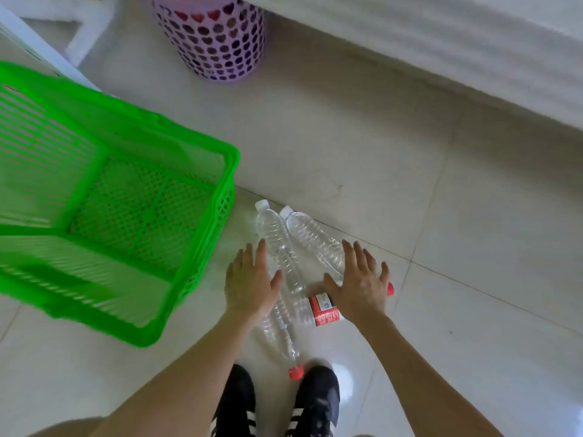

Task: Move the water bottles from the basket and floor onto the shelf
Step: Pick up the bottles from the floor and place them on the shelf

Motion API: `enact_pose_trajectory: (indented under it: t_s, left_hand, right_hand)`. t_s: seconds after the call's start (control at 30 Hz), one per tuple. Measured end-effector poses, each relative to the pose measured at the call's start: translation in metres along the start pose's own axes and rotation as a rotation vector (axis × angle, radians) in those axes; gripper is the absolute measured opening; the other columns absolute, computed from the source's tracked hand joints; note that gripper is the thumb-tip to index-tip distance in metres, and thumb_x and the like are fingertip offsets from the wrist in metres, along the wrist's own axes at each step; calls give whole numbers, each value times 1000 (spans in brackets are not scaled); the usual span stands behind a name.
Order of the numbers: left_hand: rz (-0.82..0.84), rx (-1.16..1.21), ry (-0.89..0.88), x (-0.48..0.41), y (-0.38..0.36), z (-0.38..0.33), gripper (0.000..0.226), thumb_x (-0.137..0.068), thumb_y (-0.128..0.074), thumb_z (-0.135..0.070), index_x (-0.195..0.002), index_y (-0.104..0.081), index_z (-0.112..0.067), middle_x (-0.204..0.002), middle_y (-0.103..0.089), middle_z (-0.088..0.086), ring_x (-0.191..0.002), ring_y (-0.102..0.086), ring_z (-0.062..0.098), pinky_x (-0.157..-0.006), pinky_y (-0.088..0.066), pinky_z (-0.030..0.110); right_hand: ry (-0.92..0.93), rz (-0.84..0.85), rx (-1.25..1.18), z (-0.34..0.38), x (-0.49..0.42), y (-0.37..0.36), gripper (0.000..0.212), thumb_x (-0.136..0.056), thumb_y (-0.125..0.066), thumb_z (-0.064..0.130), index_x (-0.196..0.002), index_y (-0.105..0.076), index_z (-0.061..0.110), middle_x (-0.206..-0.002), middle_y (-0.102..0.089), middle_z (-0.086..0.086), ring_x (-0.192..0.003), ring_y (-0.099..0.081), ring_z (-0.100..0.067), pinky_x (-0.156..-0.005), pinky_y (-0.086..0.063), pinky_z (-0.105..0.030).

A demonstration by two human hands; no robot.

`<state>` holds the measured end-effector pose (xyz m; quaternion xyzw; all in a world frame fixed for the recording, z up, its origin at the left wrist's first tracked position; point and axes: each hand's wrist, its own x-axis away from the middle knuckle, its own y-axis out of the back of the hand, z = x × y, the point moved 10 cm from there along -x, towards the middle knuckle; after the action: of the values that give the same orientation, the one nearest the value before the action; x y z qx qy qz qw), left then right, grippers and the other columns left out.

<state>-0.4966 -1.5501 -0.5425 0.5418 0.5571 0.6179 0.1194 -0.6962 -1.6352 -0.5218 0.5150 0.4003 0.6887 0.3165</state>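
Two black shoes (315, 402) stand on the tile floor (410, 200). A clear bottle with a red cap (280, 335) lies between them. Both hands are flat with fingers spread, holding nothing. The left hand (250, 279) hangs over the floor. The right hand (359, 288) is over a bottle with a red label (321, 310). Two white-cap bottles (277, 244) lie past them, side by side. The green basket (233, 171) sits left, a purple basket (217, 42) farther back.
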Motion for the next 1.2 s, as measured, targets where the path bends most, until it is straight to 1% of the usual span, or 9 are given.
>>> enact_pose_trajectory:
  t_s: [0.2, 0.37, 0.5, 0.63, 0.73, 0.9, 1.0, 1.1, 1.2]
  left_hand:
    - [-37, 314, 102, -57, -41, 9, 90, -89, -55, -55, -153, -10, -8, -151, -34, 18, -137, -35, 34, -106, -39, 44]
    - [-2, 682, 210, -89, -66, 18, 96, -75, -73, -52, -148, -24, -11, -144, -48, 12, -127, -52, 30, -102, -47, 45]
    - [3, 786, 271, -100, -72, 17, 91, -67, -81, -46, -137, -32, -16, -106, -67, -1, -88, -69, 18, -67, -58, 29]
    - [-8, 874, 326, -100, -74, 14, 85, -65, -84, -37, -132, -34, -21, -91, -63, -8, -65, -64, 3, -39, -45, 11]
    - [5, 924, 348, -100, -75, 17, 80, -63, -85, -33, -127, -37, -23, -97, -63, -6, -74, -63, 5, -41, -44, 12]
    - [85, 989, 314, -101, -74, 16, 83, -64, -86, -23, -131, -37, -18, -115, -61, 8, -101, -64, 28, -75, -58, 40]
    - [94, 1040, 299, -98, -63, 12, 76, -62, -87, -18, -124, -42, -19, -105, -64, 5, -91, -67, 21, -63, -56, 32]
    - [109, 1112, 297, -91, -48, 5, 75, -63, -87, -12, -123, -43, -17, -103, -66, 7, -87, -68, 21, -64, -56, 32]
    - [109, 1142, 302, -75, -31, 1, 74, -62, -87, -10, -123, -45, -18, -102, -67, 8, -84, -69, 22, -61, -54, 31]
  right_hand:
    - [45, 28, -36, -5, -56, -58, 81, -90, -48, 56, -154, -12, 23, -161, -19, -2, -145, -23, -22, -117, -16, -50]
    - [82, 4, -100, -3, -84, -72, 80, -86, -57, 54, -150, -21, 23, -144, -45, 1, -126, -46, -21, -100, -42, -41]
    - [89, -28, -204, -4, -95, -66, 74, -78, -71, 46, -140, -39, 22, -127, -58, -1, -112, -55, -24, -85, -50, -40]
    - [77, 13, -324, -10, -104, -64, 68, -75, -76, 39, -132, -45, 20, -115, -64, -3, -102, -61, -25, -79, -54, -38]
    - [42, 47, -387, -17, -107, -65, 64, -78, -75, 38, -131, -45, 18, -114, -67, -6, -97, -64, -26, -76, -53, -34]
    - [-31, 52, -443, -28, -105, -59, 62, -79, -72, 40, -131, -47, 19, -113, -69, -5, -83, -61, -20, -67, -46, -26]
    - [-47, 53, -459, -33, -99, -53, 66, -78, -74, 42, -133, -45, 19, -118, -67, -5, -94, -64, -22, -70, -48, -27]
    - [-91, 55, -516, -39, -87, -42, 70, -77, -74, 45, -135, -44, 21, -120, -67, -3, -98, -65, -21, -73, -52, -29]
    - [-140, 25, -607, -43, -71, -24, 70, -75, -77, 43, -133, -46, 20, -118, -68, -3, -89, -62, -15, -65, -48, -21]
